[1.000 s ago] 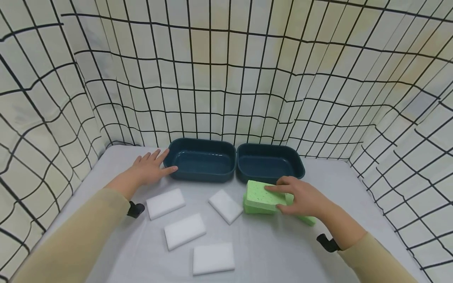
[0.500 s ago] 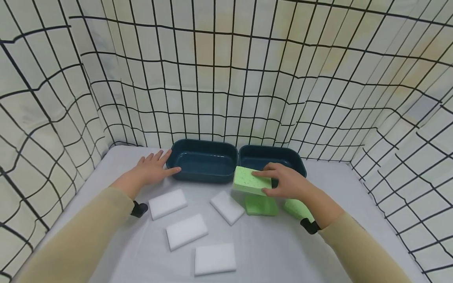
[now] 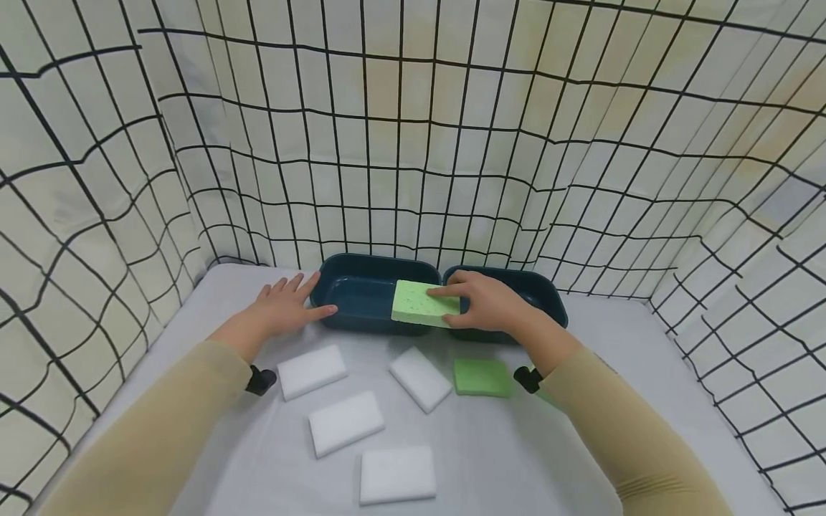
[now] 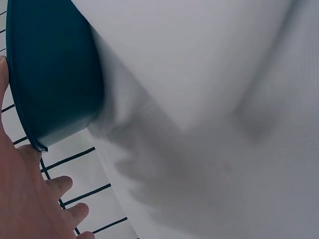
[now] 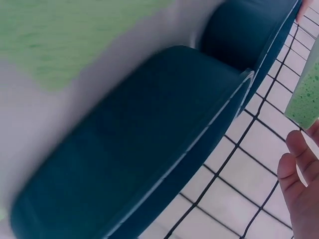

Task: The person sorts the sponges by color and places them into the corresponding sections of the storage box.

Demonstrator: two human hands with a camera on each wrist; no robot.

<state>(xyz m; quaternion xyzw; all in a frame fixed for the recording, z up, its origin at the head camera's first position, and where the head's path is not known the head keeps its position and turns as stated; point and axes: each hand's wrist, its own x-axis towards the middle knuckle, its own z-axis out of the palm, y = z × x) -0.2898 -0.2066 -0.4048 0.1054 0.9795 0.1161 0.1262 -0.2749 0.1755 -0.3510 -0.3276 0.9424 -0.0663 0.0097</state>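
Just below the centre of the head view, a green sponge (image 3: 413,302) is between the hands, its right end pinched by the right hand (image 3: 488,302). Its long axis runs left to right, free end toward the left hand (image 3: 282,309), whose spread fingers touch a tub (image 3: 355,292).

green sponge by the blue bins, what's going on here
A person's right hand holds a green sponge raised near the left bin and right bin, hiding part of each in the head view. The left hand is spread at the left bin's outer end. Four white blocks and a green pad lie on the table in front of the bins.
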